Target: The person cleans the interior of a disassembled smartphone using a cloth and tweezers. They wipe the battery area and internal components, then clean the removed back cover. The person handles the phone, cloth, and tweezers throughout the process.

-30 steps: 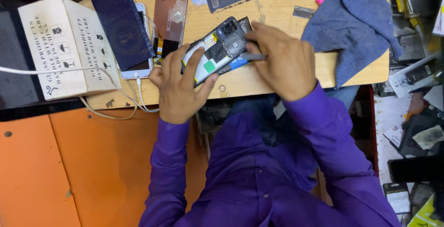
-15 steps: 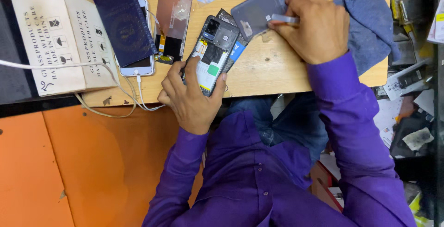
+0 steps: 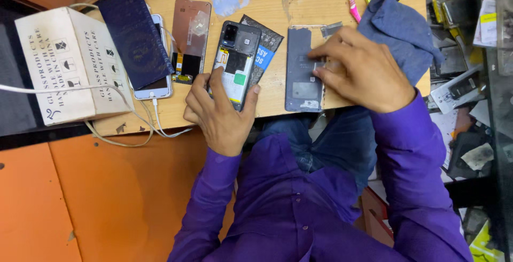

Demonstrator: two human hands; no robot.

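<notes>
The left hand (image 3: pixel 222 115) grips an opened phone (image 3: pixel 235 64) by its near end, fingers closed around it, its far end lying on the wooden counter (image 3: pixel 160 113). Just to its right, the right hand (image 3: pixel 363 72) presses loosely curled fingers on a grey back cover (image 3: pixel 300 75) lying flat on the counter, beside a blue cloth (image 3: pixel 403 32).

Single head view, steeply down, close over workbench (image 3: pixel 160 118)

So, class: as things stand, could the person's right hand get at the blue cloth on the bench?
Probably yes. The right hand rests on the grey back cover, and the blue cloth lies right beside it, uncovered, with nothing between. The left hand holds the open phone well clear.
</notes>
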